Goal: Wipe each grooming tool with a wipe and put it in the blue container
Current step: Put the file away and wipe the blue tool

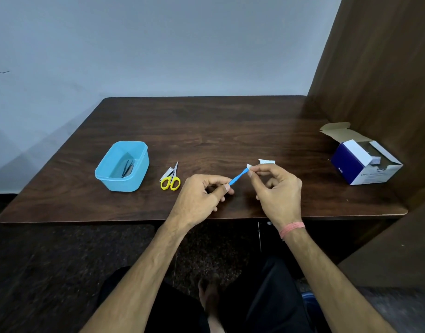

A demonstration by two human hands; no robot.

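The only print shows on the box [365, 164] at the right of the surface [206, 131]: small white marks on its dark blue side and a line of dark lettering along its white front, all too small and blurred to read. Nothing else carries readable text.

Bench [206, 131]: dark wood-grain, smooth, slight sheen. Blue container [134, 174]: glossy smooth plastic. Scissors [171, 179] right of the container: metal blades, glossy yellow plastic handles. Blue tool [237, 177]: smooth plastic. Wipe [266, 161]: white, matt. Box [365, 162]: printed cardboard.
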